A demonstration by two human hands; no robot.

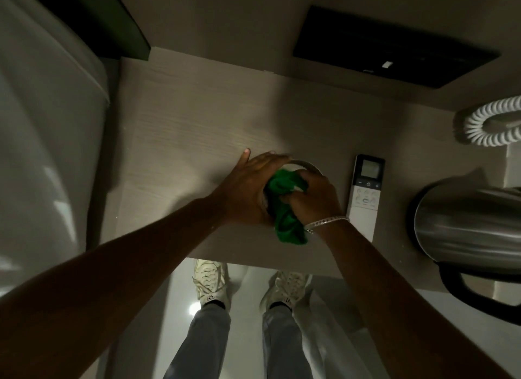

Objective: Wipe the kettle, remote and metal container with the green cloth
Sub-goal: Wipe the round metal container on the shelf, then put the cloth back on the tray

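Observation:
A round metal container [306, 165] stands near the front edge of the pale wooden counter [191, 119], mostly covered by my hands. My left hand [248, 189] wraps around its left side and holds it. My right hand [315, 198] is closed on the green cloth [286, 223], pressing it down inside the container, and a fold of cloth hangs over the near rim. A white remote [365, 198] with a small screen lies just right of the container. The steel kettle [465, 226] with a black handle stands at the far right.
A white coiled cord [485, 125] lies at the back right. A black flat panel [394, 48] sits on the wall behind. A pale curtain [42, 125] hangs on the left. My legs and shoes [211, 282] show below the counter's front edge.

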